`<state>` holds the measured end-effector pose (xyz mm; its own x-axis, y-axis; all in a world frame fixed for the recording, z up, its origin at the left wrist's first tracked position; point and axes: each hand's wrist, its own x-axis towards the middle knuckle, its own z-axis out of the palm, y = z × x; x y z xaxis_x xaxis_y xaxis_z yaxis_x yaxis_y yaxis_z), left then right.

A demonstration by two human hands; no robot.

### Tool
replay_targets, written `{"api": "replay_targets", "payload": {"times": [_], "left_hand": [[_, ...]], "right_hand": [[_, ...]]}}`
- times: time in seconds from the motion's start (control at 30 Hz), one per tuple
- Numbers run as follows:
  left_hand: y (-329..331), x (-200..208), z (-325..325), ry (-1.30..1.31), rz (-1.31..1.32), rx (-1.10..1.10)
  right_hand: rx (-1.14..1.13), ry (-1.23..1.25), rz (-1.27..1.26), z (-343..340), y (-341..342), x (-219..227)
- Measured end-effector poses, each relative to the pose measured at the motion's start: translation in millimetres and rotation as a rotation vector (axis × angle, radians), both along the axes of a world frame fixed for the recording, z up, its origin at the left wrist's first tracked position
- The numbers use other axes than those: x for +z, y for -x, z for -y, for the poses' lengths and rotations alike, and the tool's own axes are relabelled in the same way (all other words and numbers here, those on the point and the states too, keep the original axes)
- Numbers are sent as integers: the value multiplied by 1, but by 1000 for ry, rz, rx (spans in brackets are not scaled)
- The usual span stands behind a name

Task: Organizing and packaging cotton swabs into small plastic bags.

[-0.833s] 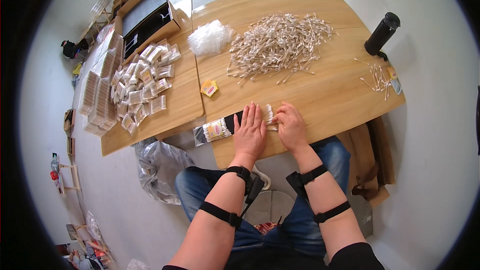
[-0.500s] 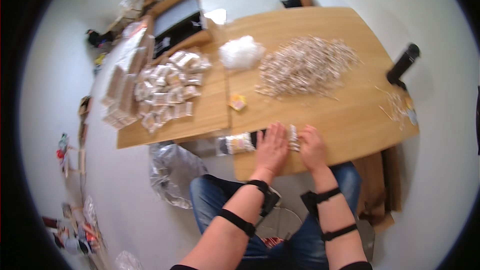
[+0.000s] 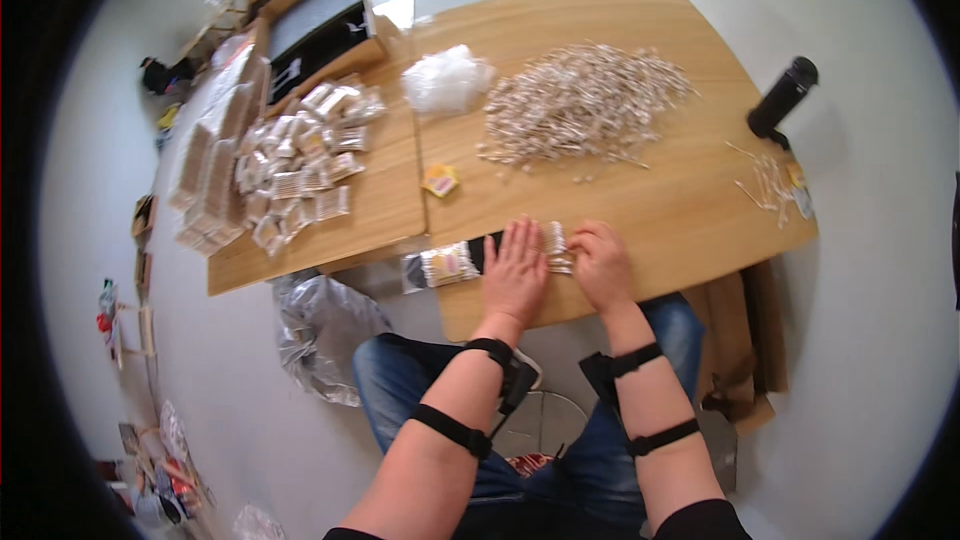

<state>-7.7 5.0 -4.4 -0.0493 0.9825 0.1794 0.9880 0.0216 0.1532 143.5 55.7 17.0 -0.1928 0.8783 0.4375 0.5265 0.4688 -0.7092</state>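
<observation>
My left hand [image 3: 516,275] lies flat with its fingers out, over the middle of a black strip [image 3: 480,252] near the table's front edge. A short row of white-tipped cotton swabs [image 3: 558,245] shows between my two hands. Bent and drawn together, the fingers of my right hand [image 3: 600,262] are at the right side of this row; their tips are partly hidden. To the left of my left hand is a clear pack of cotton swabs [image 3: 448,265] with a yellow and white label, overlapping the strip's left part.
Beyond my hands lies a big heap of loose cotton swabs [image 3: 590,105], beside clear plastic bags [image 3: 445,80] and a yellow label stack [image 3: 439,180]. Filled packs [image 3: 305,155] pile up at left, near an open carton [image 3: 320,30]. A black bottle-shaped object [image 3: 785,98] stands at right.
The whole view has shifted, so the table sits slightly higher and more to the left. My hands keep nearly the same places on the table, the left still flat and the right still bent.
</observation>
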Motion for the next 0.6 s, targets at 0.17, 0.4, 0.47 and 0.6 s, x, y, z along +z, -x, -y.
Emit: {"api": "replay_targets", "payload": {"times": [0.17,0.4,0.47,0.6], "left_hand": [[-10,2,-2,56,28,-15],[-14,6,1,87,45,-24],[-13,6,1,118,61,-18],[-11,3,1,87,25,-14]], "right_hand": [[-28,-22,-11,-2,-9,-2],[-35,-21,4,1,-11,-7],[-42,-27,16,2,-10,-7],[-15,-13,30,1,-11,-6]]}}
